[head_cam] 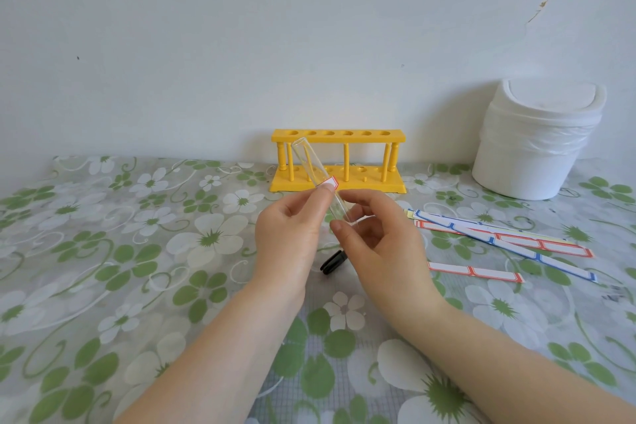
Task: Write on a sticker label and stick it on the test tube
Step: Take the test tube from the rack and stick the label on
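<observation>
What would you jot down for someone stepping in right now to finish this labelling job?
Left hand: presses a red-bordered sticker label onto the test tube.
Right hand: holds the tube's lower end.
Tube is tilted, above the table, in front of the empty yellow rack. Black marker lies beneath the hands; spare label strips lie to the right.
Done: label is on the glass. Writing cannot be seen.
Left: smooth it down; probably rack the tube.
</observation>
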The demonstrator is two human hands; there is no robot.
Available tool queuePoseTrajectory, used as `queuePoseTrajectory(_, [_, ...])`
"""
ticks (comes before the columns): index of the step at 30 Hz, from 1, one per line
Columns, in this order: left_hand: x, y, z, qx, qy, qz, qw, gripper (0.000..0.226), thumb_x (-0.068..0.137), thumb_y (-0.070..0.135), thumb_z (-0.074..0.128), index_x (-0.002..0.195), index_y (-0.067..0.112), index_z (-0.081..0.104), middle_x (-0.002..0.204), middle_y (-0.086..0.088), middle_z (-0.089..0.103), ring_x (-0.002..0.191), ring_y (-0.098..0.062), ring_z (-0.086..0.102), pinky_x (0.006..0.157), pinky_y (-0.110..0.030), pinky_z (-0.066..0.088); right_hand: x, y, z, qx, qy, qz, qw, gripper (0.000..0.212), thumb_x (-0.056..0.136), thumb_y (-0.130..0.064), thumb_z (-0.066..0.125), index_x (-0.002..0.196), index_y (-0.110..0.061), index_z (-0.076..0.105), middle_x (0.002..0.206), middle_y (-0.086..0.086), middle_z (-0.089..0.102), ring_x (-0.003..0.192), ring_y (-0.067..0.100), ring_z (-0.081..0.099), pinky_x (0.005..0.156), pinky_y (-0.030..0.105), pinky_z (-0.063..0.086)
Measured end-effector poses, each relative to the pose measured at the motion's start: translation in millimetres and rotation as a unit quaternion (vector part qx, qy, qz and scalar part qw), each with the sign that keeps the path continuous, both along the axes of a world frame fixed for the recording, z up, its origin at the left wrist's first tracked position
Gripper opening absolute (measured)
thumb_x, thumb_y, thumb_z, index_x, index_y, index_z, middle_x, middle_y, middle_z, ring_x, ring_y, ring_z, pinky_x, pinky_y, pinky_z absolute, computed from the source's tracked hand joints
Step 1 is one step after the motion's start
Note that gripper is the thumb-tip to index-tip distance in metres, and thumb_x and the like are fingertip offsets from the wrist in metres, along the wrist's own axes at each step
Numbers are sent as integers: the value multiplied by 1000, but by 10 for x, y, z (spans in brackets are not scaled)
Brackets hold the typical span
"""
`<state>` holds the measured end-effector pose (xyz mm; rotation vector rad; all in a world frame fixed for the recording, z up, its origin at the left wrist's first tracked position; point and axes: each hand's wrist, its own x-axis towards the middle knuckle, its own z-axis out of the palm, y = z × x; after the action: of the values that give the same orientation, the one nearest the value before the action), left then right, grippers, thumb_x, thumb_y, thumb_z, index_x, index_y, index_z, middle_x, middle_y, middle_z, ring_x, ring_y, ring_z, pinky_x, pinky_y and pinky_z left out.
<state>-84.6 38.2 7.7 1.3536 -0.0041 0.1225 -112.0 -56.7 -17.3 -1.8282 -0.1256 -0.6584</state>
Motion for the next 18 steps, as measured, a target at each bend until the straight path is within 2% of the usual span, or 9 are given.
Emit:
queuePoseTrajectory(4, [0, 1, 0, 6, -6, -2, 1000, 18, 76, 36, 69, 81, 20, 75, 77, 13, 72, 81, 3, 65, 74, -20, 46, -14, 0, 15, 6, -2, 3, 1000, 28, 82, -14, 63, 102, -34, 60, 87, 1, 59, 65, 20, 57, 61, 20, 44])
queuePoseTrajectory(7, [-1, 4, 2, 8, -7, -12, 1000, 19, 76, 36, 68, 84, 20, 75, 81, 14, 73, 81, 5, 65, 75, -19, 46, -47, 12, 44, 36, -4, 26, 999, 28, 85, -10, 58, 99, -34, 59, 79, -2, 60, 64, 21, 56, 55, 19, 45])
queuePoseTrajectory(11, [-4, 2, 6, 16, -8, -19, 1000, 17, 79, 38, 66, 84, 24, 74, 86, 13, 73, 87, 4, 64, 79, -20, 48, -51, 14, 62, 34, -4, 21, 999, 31, 84, -9, 60, 96, -37, 54, 77, -7, 61, 65, 17, 57, 57, 19, 47])
queuePoseTrajectory(15, [-15, 8, 21, 47, -48, 10, 998, 8, 80, 34, 67, 81, 27, 70, 80, 16, 70, 72, 15, 60, 57, -1, 42, -19, -39, 61, 17, -9, -23, 1000, 32, 79, -10, 66, 95, -36, 55, 84, -3, 58, 68, 15, 52, 58, 15, 44])
queuePoseTrajectory(18, [-17, 18, 31, 56, -61, 26, 996, 6, 80, 31, 66, 76, 27, 69, 79, 13, 70, 69, 14, 59, 57, 1, 40, 2, -73, 57, -1, -7, -45, 999, 31, 78, -10, 67, 97, -32, 56, 86, -3, 56, 69, 11, 49, 60, 12, 42])
